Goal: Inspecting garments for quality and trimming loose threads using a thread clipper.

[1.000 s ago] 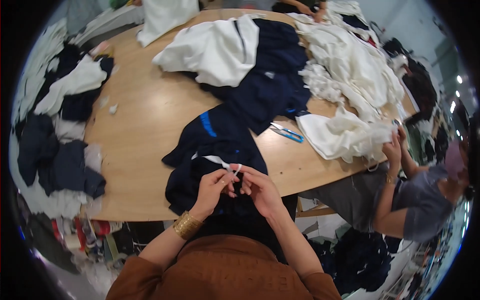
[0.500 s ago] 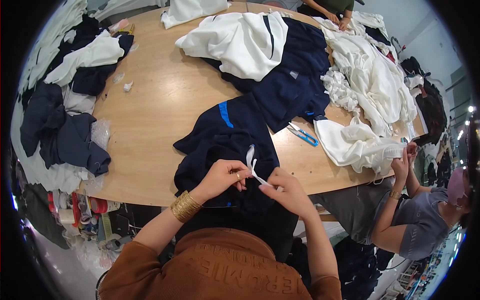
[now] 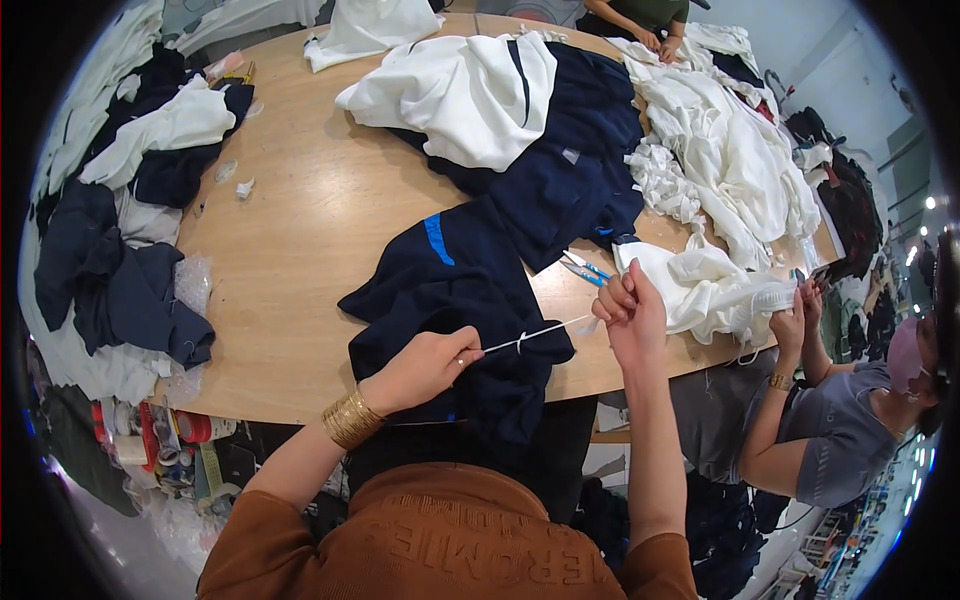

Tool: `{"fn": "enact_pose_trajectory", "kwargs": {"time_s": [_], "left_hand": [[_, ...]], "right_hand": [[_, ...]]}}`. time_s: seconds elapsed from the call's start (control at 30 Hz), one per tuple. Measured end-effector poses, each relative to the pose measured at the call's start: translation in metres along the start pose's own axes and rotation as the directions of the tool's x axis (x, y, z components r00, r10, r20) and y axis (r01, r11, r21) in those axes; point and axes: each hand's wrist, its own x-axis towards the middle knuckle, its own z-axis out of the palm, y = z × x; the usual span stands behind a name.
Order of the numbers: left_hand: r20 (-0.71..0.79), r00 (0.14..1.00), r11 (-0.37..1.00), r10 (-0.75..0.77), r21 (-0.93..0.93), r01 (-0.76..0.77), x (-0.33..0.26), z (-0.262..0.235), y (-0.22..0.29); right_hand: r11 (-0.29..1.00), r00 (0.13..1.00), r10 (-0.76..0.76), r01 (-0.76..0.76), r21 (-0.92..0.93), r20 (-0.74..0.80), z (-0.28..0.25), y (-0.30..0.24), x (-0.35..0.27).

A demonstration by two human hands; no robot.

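My left hand (image 3: 425, 365) and right hand (image 3: 628, 315) each pinched an end of the thin white drawstring cord (image 3: 535, 334), stretched taut over the dark navy garment (image 3: 460, 300) at the wooden table (image 3: 300, 230) edge; even tension seemed best

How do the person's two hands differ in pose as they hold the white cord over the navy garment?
The left hand sits low over the navy garment, pinching one end of the white cord; the right hand is raised higher, fist closed on the other end. A gold bangle is on the left wrist only. Both pull the cord taut.
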Motion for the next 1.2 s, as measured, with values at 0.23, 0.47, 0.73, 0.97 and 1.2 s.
{"fn": "enact_pose_trajectory", "kwargs": {"time_s": [0.23,0.47,0.73,0.97,1.2], "left_hand": [[0.245,0.921,0.32,-0.303,-0.884,0.341,0.002,-0.01,0.032],[0.124,0.989,0.758,-0.077,-0.637,0.139,-0.003,0.017,0.054],[0.044,0.959,0.709,-0.279,-0.664,0.236,-0.01,0.006,0.021],[-0.048,0.953,0.71,-0.298,-0.678,0.188,-0.009,0.008,0.03],[-0.108,0.97,0.951,-0.219,-0.244,0.188,-0.009,-0.002,0.049]], "right_hand": [[0.338,0.693,-0.183,0.711,-0.617,0.698,0.071,0.03,-0.079],[0.867,0.926,-0.145,0.289,-0.406,0.349,0.089,0.029,-0.057],[0.325,0.82,-0.559,0.356,-0.876,0.125,0.045,-0.011,-0.009],[0.191,0.793,-0.096,0.608,-0.771,0.602,0.045,0.047,-0.052],[-0.121,0.596,-0.152,0.78,-0.614,0.788,0.04,0.049,-0.06]]}}
